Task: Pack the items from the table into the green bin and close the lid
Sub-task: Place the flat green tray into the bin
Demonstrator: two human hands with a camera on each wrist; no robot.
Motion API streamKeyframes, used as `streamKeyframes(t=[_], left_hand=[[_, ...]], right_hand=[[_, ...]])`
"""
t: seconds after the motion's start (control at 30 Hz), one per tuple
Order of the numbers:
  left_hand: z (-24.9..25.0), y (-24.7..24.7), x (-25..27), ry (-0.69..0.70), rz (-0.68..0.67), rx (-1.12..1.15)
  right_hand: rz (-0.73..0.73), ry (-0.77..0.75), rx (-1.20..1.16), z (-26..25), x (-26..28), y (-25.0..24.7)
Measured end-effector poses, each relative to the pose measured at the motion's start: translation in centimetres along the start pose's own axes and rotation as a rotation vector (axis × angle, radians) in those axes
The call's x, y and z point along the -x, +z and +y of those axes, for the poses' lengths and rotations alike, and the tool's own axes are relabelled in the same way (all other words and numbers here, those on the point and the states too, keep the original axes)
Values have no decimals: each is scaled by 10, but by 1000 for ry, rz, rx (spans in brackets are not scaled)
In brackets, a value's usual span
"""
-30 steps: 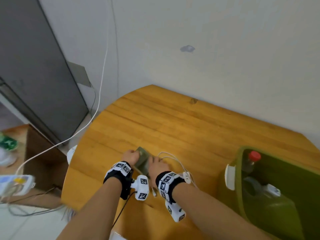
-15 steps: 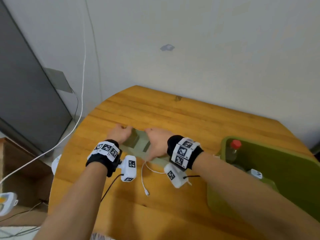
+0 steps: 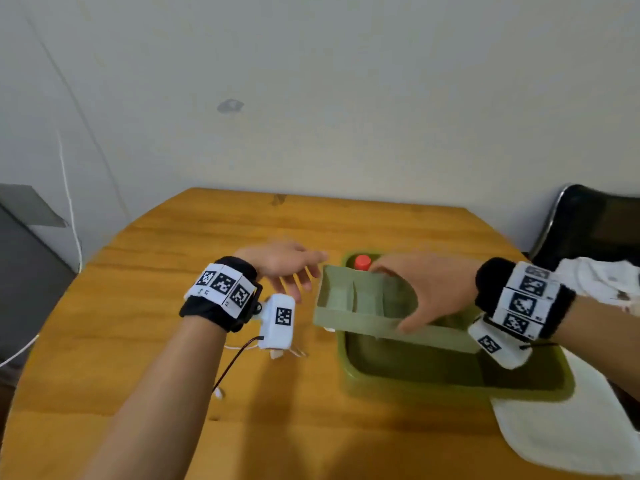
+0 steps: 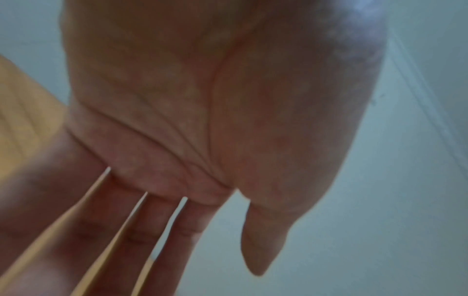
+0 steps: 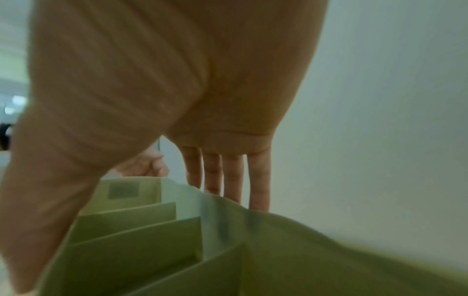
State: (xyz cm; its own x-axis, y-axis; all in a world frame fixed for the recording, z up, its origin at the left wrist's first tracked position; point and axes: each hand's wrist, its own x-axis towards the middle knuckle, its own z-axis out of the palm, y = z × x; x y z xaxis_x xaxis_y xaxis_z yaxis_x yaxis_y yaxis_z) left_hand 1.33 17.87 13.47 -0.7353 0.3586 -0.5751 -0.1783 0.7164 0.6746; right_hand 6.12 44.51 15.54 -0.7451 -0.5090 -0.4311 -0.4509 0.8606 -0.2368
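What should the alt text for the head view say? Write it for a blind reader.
The right hand holds a pale green divided tray over the open green bin on a wooden table. The left hand hovers open beside it; a red-capped bottle stands in the bin.

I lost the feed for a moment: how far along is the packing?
Done: a red-capped bottle stands in the green bin. In hand: the right hand holds the divided tray over the bin; the left hand is open beside it. Left: lower the tray, pack the white cable, close the lid, which I cannot identify.
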Motion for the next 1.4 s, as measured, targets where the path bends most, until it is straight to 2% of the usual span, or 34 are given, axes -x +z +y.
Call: streamKeyframes(t=[0.1, 0.27, 0.37, 0.5, 0.63, 0.87, 1.03, 1.1, 1.2, 1.3, 1.4], left_hand=[[11, 34, -25, -40, 67, -11], [16, 77, -51, -140, 327, -137], [17, 96, -63, -179, 327, -76], [13, 107, -71, -189, 399, -53], [9, 110, -76, -189, 460, -71], [7, 109, -80, -177, 461, -63], [5, 100, -70, -173, 414, 41], [-7, 88, -62, -163, 475, 109], [-46, 60, -55, -195, 644, 258], [-93, 38, -54, -292, 667, 438], [-139, 29, -51, -399, 646, 614]], right_hand=[[-87, 37, 24, 42, 13, 38], [-206, 2, 224, 77, -2, 81], [-272, -9, 315, 85, -16, 103], [-302, -10, 323, 84, -41, 128], [-285, -27, 310, 80, -58, 144], [-256, -37, 401, 80, -70, 168], [-263, -52, 448, 78, -58, 144], [-220, -64, 367, 78, -50, 119], [-134, -134, 193, 65, -37, 67], [-75, -216, 80, 19, -25, 7], [-24, -325, 9, -52, -51, -27]])
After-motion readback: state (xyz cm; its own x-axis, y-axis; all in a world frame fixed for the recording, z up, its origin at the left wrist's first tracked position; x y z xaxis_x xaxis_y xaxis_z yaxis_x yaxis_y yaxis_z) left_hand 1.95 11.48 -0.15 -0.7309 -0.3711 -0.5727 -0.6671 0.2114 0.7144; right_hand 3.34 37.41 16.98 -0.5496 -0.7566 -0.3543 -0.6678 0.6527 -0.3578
